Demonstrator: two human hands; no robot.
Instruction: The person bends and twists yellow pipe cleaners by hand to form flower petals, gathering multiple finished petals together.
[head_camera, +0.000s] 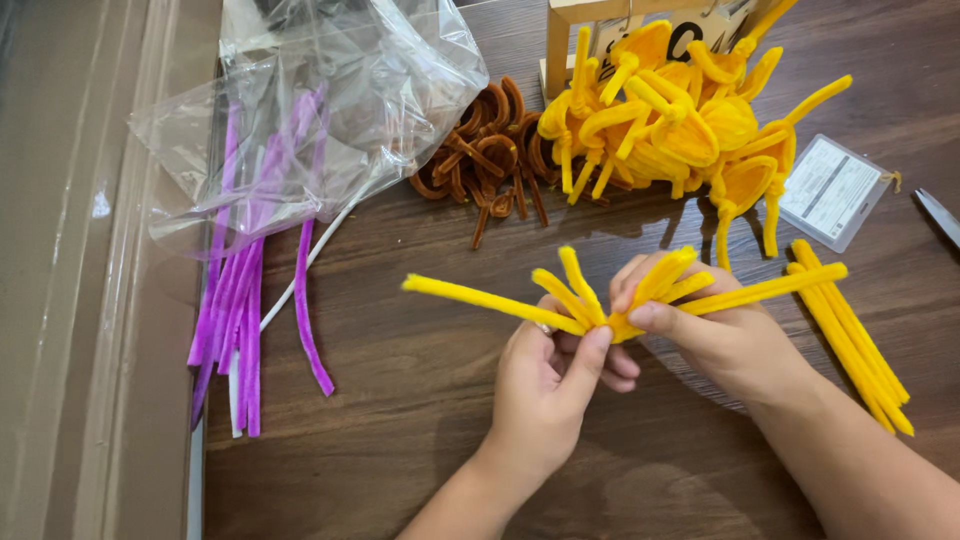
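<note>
- Pinching at the centre, both hands are closed on a bundle of fuzzy yellow pipe-cleaner stems (610, 300), which is held just above the dark brown wooden bench (420, 400).
- The left hand (545, 385) is seen below and left of the crossing point, its thumb and fingertips clamped together on the bundle's middle.
- The right hand (715, 340) is seen to the right, its fingers likewise closed on the same middle, so that the two grips touch.
- The bundle's long axis is laid roughly left to right, its stems fanned outward and upward from the pinched centre; neither hand is nearer, since both hold it.
- A pile of finished yellow pipe-cleaner loops (680, 120) is seen farther back, with brown curled pipe-cleaner pieces (490, 155) to its left.
- Straight yellow stems (855, 335) lie just right of the right hand.
- Purple pipe-cleaner stems (240, 300) spill from a clear plastic bag (340, 100), well apart at the left.
</note>
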